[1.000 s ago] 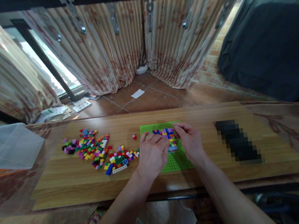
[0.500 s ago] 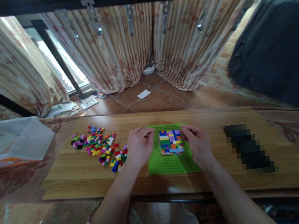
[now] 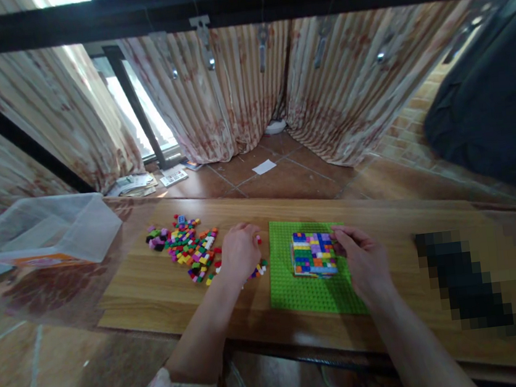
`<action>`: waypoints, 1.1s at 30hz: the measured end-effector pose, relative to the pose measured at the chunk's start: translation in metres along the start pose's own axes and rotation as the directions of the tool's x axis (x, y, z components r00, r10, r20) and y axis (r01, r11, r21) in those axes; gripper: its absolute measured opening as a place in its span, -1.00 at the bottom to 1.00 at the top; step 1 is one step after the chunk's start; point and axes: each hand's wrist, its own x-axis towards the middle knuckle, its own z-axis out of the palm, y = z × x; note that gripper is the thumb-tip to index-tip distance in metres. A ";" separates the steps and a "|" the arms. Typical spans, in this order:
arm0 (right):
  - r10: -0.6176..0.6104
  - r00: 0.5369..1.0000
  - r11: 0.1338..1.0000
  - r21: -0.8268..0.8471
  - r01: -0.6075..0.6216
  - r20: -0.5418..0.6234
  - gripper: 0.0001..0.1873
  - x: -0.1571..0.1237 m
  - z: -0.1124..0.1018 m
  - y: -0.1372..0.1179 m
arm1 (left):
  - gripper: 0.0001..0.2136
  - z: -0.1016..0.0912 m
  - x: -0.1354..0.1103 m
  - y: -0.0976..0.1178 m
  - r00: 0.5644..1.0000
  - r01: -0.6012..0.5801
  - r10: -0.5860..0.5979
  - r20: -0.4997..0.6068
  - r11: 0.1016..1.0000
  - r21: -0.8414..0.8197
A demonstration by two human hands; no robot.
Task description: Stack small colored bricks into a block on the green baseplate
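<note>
A block built of many-coloured toy bricks (image 3: 314, 254) sits on a green studded baseplate (image 3: 288, 295). At its right edge is my right hand (image 3: 365, 259), thumb and fingers pinched together; whether they grip a small brick or only touch the block, I cannot make out. My left hand (image 3: 241, 251) is left of the baseplate, over the near end of the loose bricks (image 3: 194, 247). Its fingers curl down and inward, and what lies between them is hidden. A few bricks show just right of its fingers.
The wooden tabletop (image 3: 159, 304) carries all this. To the left stands a clear plastic bin (image 3: 71, 230) with an orange band. A dark, pixelated object (image 3: 468, 284) lies at the right. Beyond the table's far edge are a tiled floor and curtains (image 3: 247, 95).
My left hand has left the baseplate's upper left edge and moved left over the loose bricks. The right hand stays by the block's right edge. The camera view has shifted left.
</note>
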 end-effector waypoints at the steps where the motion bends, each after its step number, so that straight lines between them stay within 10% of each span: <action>1: 0.005 1.000 1.000 0.004 -0.005 -0.004 -0.73 0.000 0.000 0.000 | -0.74 0.002 0.000 0.000 1.000 -0.015 0.014 0.017 1.000 0.010; 18: 0.048 0.999 0.998 0.027 -0.048 -0.003 -0.73 0.000 0.000 -0.002 | -0.79 -0.011 -0.008 0.002 0.986 -0.007 -0.002 0.169 0.998 0.055; 33: 0.014 1.000 1.000 0.008 -0.014 -0.011 -0.72 0.000 0.001 -0.002 | -0.88 -0.006 -0.008 0.007 0.995 -0.043 0.039 0.092 0.998 0.043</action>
